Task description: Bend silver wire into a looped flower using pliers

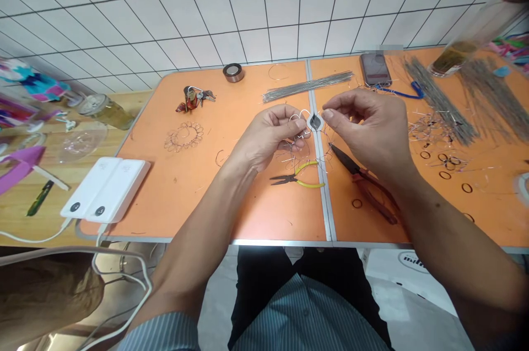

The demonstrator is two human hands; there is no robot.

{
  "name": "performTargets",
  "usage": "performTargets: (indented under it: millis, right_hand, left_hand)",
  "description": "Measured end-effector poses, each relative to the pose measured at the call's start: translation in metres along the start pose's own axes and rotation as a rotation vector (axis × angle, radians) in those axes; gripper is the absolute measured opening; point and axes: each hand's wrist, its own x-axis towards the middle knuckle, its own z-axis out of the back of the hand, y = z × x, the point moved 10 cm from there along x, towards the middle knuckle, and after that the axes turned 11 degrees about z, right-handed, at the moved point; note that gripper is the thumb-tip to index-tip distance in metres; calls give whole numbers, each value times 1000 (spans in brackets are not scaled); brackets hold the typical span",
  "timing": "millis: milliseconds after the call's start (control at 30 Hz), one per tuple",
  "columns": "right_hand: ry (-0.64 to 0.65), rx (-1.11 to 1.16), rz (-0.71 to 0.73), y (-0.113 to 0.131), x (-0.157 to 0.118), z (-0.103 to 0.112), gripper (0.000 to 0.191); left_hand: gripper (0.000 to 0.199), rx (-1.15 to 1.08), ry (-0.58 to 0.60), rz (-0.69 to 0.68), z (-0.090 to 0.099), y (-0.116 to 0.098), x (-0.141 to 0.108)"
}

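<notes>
Thin silvery wire bent into rounded loops [305, 114] is pinched between the thumb and fingers of my left hand [275, 133], above the table's middle seam. Just right of it, my right hand [372, 125] has its thumb and forefinger brought together; whatever lies between those fingertips is too small to make out. Below my left hand, yellow-handled pliers [292, 178] lie on the orange table [198, 185]. Red-handled pliers [347, 161] rest partly under my right hand and wrist. Loose wire pieces [291, 158] are scattered beneath my left hand.
A bundle of straight wires [308, 86] lies behind my hands, with more wires [442, 100] at right near a phone [375, 70]. Small dark rings [445, 175] are scattered there. Leftward are a looped wire ring [194, 144], keys [200, 96], a tape roll [233, 73] and white cabled boxes [105, 188].
</notes>
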Motion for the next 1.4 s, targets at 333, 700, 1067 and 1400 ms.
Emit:
performTargets:
  millis: [333, 700, 1067, 1400]
  right_hand:
    - [5, -27, 6, -2, 0, 0, 11]
    - [-35, -24, 13, -4, 0, 5, 10]
    - [79, -169, 312, 31, -7, -7, 17]
    - [44, -240, 290, 29, -8, -3, 17]
  left_hand:
    - [43, 10, -5, -9, 1, -1, 0]
    - [40, -2, -31, -41, 7, -10, -3]
    - [38, -113, -130, -82, 31, -16, -1]
    - [39, -133, -108, -54, 30, -15, -1]
